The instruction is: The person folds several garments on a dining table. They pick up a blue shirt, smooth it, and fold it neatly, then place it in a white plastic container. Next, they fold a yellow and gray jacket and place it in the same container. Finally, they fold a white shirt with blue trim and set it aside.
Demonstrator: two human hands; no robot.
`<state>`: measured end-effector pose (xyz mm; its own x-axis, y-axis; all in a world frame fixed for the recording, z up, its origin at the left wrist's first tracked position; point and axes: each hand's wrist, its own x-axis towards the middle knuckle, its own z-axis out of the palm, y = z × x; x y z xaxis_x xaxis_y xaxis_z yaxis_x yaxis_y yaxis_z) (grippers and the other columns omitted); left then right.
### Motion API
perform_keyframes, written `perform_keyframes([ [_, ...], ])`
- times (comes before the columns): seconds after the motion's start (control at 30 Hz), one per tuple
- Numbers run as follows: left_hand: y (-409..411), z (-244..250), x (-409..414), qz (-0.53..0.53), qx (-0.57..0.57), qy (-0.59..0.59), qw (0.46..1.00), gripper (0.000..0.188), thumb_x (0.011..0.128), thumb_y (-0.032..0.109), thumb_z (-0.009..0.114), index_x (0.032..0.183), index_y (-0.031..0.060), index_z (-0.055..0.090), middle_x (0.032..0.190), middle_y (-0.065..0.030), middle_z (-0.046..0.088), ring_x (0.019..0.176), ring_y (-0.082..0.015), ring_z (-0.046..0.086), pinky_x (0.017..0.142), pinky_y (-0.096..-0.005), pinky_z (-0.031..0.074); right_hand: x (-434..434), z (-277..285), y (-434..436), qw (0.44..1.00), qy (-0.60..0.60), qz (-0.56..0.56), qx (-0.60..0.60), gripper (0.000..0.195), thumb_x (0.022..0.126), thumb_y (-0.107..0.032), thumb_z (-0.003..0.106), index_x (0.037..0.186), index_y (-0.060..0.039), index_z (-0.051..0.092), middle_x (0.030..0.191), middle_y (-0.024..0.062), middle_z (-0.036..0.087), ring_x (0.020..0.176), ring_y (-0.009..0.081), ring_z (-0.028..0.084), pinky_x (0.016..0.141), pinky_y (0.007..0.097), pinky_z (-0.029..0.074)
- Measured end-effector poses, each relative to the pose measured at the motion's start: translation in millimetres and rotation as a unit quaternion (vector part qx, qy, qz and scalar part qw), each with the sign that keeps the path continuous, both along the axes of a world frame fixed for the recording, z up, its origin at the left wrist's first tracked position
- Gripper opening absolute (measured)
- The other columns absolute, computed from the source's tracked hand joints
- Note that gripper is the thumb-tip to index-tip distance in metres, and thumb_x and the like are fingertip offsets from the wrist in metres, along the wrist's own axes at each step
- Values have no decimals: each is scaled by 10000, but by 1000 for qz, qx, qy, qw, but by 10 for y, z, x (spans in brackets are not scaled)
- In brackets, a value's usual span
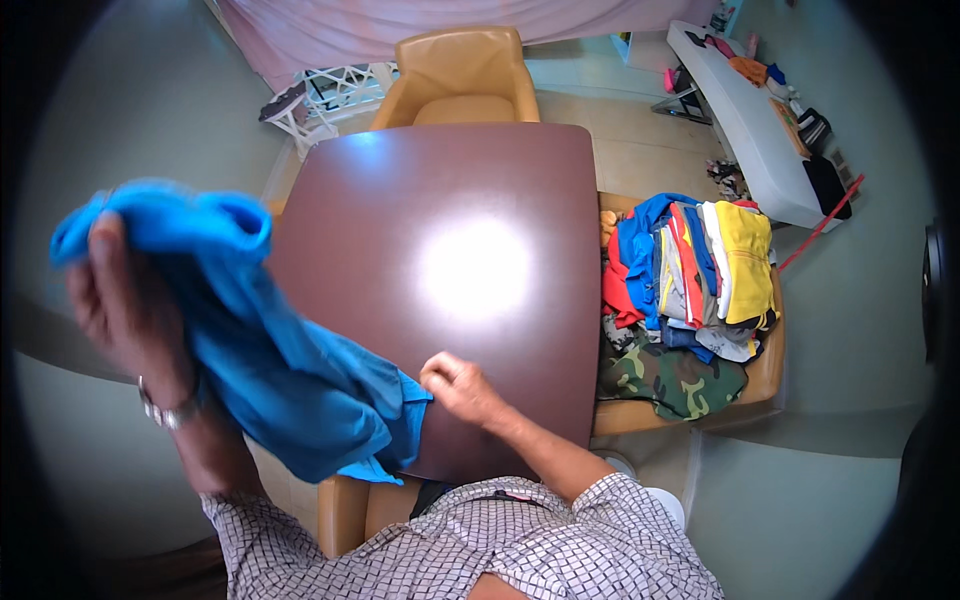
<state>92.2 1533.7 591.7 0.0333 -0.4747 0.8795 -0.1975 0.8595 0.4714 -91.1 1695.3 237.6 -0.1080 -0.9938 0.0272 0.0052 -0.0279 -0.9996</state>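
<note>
My left hand (124,289), raised at the left and wearing a metal-band wristwatch (166,409), grips a blue cloth garment (270,360) near its bunched upper end. From there the garment hangs slantwise down over the near left part of the brown table (352,225). Motion blurs the hand and the cloth's top. Over the table's near part is my right hand (459,386), its fingers curled against the garment's lower corner. Whether those fingers pinch the cloth cannot be made out.
On a tan chair (765,375) right of the table lie stacked folded clothes (690,262) and a camouflage garment (682,379). A tan armchair (465,82) stands at the far side. Farther right, a white table (750,127) carries assorted items. A pink curtain (585,19) hangs behind.
</note>
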Motion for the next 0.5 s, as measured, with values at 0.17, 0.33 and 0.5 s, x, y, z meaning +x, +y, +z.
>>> perform_keyframes([
  [0.17, -1593, -811, -296, -123, -1, -189, 974, 482, 1052, 278, 774, 1478, 76, 675, 1449, -148, 705, 1332, -269, 672, 1114, -397, 547, 271, -186, -501, 988, -105, -92, 70, 510, 999, -194, 788, 1407, 13, 561, 1262, 160, 701, 1123, 206, 711, 963, 371, 604],
  [0.33, -2240, -2648, 263, -86, 36, -412, 906, 376, 930, 159, 830, 1271, 31, 733, 1351, -227, 724, 1325, -412, 657, 1147, -500, 526, 927, -929, -667, 947, 247, -188, 82, 630, 894, -260, 870, 1378, 16, 576, 1279, 223, 665, 1180, 377, 669, 1024, 480, 550],
  [0.5, -1337, -3807, 788, -90, 7, -642, 762, 250, 977, 175, 651, 1169, 59, 760, 1400, -234, 676, 1380, -418, 590, 1209, -650, 378, 1133, -1144, -663, 887, 427, -166, 57, 469, 861, -188, 877, 1269, -81, 672, 1228, 164, 644, 1156, 382, 622, 985, 495, 512],
])
